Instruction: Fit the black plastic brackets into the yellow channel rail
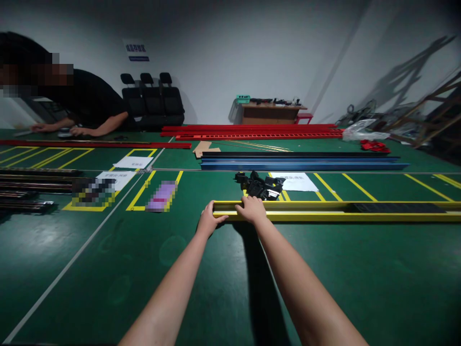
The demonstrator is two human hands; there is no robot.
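The left hand (208,220) grasps the left end of the yellow channel (306,218), which lies across the green tabletop (144,278). Black plastic parts (255,186) crowd its far edge. The right hand (254,210) grips over its rim. This looks like steadying or aligning; shifting it calls for paired hands, minding the long right side, which runs out of view.

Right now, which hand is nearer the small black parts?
Right: the right hand is just in front of the black parts; the left hand, on the yellow channel, is farther left.
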